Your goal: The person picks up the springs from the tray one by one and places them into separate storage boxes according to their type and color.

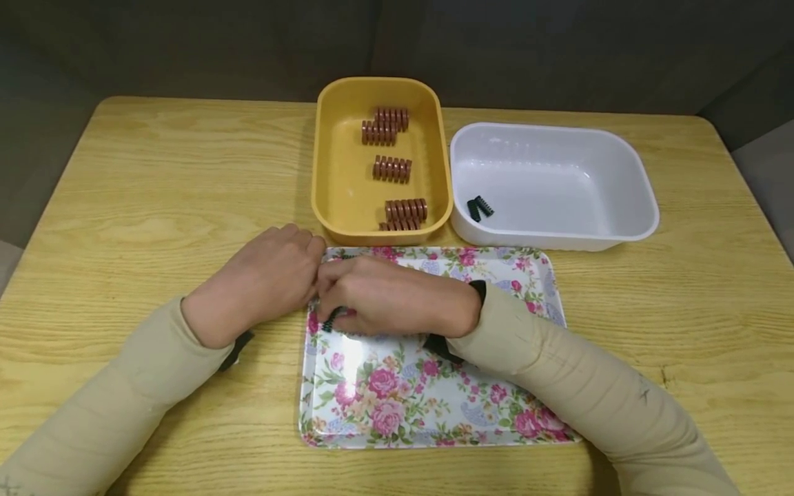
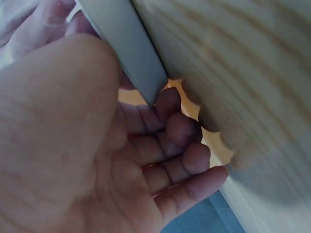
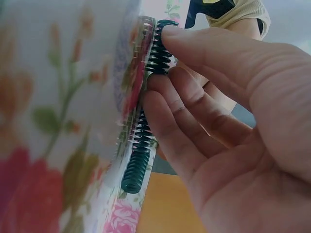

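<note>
My left hand (image 1: 269,279) holds the left rim of a floral tray (image 1: 397,406); in the left wrist view its fingers (image 2: 182,128) curl at the tray's edge, the thumb side hidden. Over the tray's left end, my right hand (image 1: 378,293) pinches a small dark green coil spring (image 3: 160,53), thumb at one end and fingertips at the other. More green springs (image 3: 136,170) lie on the tray beside those fingers, in line along its edge. In the head view the right hand covers most of them.
Behind the tray stands a yellow bin (image 1: 341,186) with several thick brown springs (image 1: 392,169). A white bin (image 1: 552,238) adjoins it on the right, with a few small green springs (image 1: 479,208) in its left corner. Everything rests on a wooden table (image 1: 186,172).
</note>
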A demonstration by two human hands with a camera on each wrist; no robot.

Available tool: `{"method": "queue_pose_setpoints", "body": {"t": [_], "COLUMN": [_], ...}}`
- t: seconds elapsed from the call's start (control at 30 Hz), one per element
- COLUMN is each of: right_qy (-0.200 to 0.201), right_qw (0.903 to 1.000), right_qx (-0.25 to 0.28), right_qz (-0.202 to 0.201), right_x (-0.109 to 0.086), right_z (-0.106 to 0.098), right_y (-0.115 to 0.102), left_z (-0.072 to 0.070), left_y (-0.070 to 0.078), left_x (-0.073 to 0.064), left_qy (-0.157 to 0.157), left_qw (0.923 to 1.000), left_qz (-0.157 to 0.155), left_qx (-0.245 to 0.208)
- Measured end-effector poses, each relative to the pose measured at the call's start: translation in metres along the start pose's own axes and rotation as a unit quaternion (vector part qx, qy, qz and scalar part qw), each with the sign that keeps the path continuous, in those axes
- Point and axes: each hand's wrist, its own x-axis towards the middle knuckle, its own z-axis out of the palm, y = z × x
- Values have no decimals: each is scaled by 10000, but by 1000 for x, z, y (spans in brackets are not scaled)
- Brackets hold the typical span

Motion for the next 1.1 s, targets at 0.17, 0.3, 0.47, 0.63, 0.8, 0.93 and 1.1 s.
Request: {"method": "queue_pose_setpoints", "body": {"t": [0.17,0.3,0.47,0.63,0.8,0.93,1.1], "right_qy": [-87,-102,-107,-169,-209,-283,-355], "right_qw": [10000,9999,9999,9998,9998,9996,9993], "right_qx": [-10,-62,-47,43,24,-33,-34], "right_qz": [36,-33,-97,-58,-40,-32,-55], "right_x": [0,0,-1,-2,-2,-2,-2], "right_z": [0,1,1,2,2,2,2], "right_y": [0,0,0,-1,-1,-2,-3], "left_z": [1,0,-1,-2,-2,-2,-1], "left_y": [0,0,0,0,0,0,0], "left_x": [0,1,2,2,2,2,1], "left_qy": [57,22,-1,32,37,76,140], "left_qw": [10000,10000,10000,9999,9999,9998,9998], "left_qz": [28,37,75,119,117,131,131], "left_qx": [4,-18,3,88,117,121,68]}}
